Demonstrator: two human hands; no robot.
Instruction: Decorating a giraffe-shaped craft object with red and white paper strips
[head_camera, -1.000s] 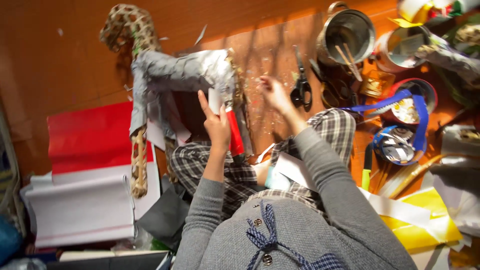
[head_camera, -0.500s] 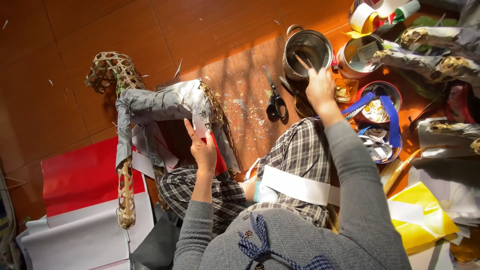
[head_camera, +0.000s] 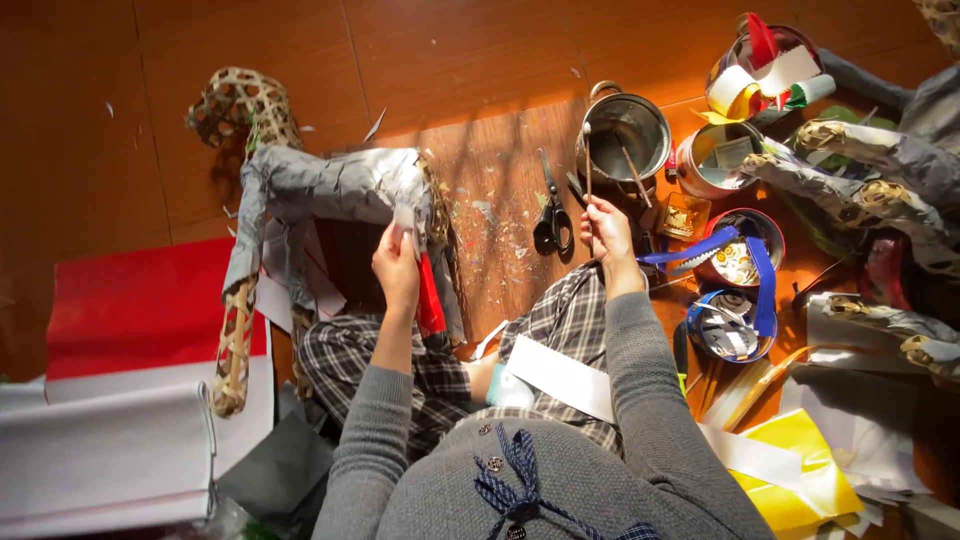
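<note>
Woven animal frame (head_camera: 330, 200): on the floor ahead, body wrapped in grey paper, basket-weave head and leg bare.
Red and white paper sheets (head_camera: 130, 320): lying left of the frame.
Metal pot (head_camera: 628, 130): beyond the right hand, near black scissors (head_camera: 552, 215).
Left hand (head_camera: 397, 268): pinching a small white paper strip (head_camera: 404, 218) against the frame's side.
Right hand (head_camera: 607, 228): closed on a thin stick (head_camera: 588, 165), tip by the pot's rim.
</note>
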